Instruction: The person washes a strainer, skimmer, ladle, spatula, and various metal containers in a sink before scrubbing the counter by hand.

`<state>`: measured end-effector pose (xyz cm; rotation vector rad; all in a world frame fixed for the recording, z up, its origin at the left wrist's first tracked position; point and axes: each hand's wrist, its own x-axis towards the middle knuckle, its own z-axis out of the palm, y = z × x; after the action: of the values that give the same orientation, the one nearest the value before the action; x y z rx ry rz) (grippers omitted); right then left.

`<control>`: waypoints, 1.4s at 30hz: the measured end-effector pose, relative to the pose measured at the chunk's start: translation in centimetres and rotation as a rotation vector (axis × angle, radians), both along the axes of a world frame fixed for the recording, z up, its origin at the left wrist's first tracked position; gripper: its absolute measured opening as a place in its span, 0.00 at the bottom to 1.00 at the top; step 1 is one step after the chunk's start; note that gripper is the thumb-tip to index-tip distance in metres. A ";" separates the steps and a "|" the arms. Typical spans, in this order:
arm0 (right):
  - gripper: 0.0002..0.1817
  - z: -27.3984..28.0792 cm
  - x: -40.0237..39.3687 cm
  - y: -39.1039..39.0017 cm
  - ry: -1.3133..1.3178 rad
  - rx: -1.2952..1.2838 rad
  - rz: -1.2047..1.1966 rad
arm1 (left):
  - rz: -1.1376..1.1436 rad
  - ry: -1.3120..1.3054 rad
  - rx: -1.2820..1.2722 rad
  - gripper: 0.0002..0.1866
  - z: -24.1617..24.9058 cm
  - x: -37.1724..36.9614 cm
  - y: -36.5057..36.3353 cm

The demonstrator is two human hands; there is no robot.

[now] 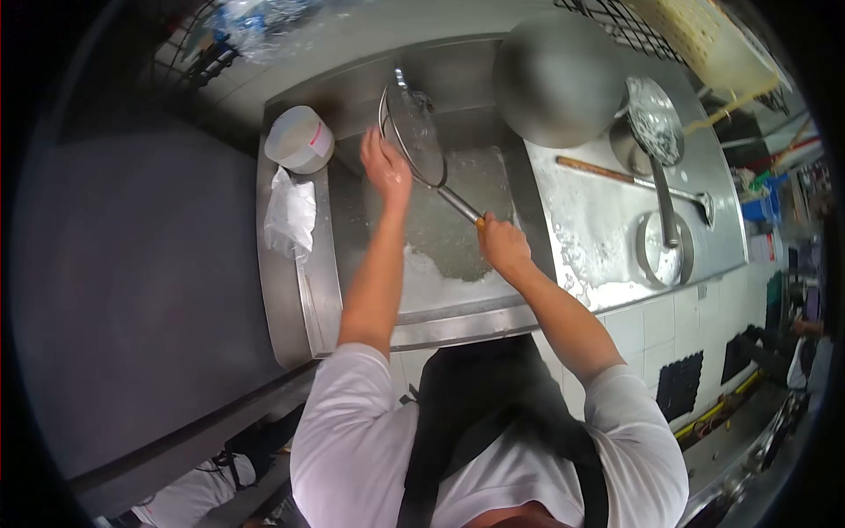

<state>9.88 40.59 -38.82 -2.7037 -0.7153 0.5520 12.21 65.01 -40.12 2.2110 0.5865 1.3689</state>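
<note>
My right hand [504, 245] is closed around the handle of a round wire-mesh strainer [416, 132]. The strainer is tilted up over a sink basin [519, 194] that holds cloudy water [453, 202] with white foam near its front. At the strainer's left rim is my left hand [385, 167], wet, its fingers stretched out along the outer side of the mesh.
A white plastic tub [300, 139] and a crumpled plastic bag [290, 211] sit on the left ledge. The wet right drainboard [572, 202] bears a large metal bowl [559, 79], a wooden-handled ladle [629, 180], a perforated skimmer [656, 119] and a round metal container [651, 251].
</note>
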 end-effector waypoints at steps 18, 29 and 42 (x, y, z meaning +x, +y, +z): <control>0.17 -4.5 0.2 -8.7 0.748 0.338 -0.294 | -0.382 0.451 -0.980 0.08 -3.4 1.5 7.3; 0.19 -4.3 -1.0 -6.5 0.016 0.001 -0.127 | -0.829 0.063 -1.512 0.16 0.0 8.6 5.8; 0.18 -2.9 0.1 -4.0 -0.012 0.093 -0.340 | -1.190 0.814 -0.964 0.21 7.4 10.4 7.3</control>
<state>9.95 36.61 -41.72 -2.6600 -0.2650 0.4070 22.59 72.33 -32.73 1.5992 0.0277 -0.4030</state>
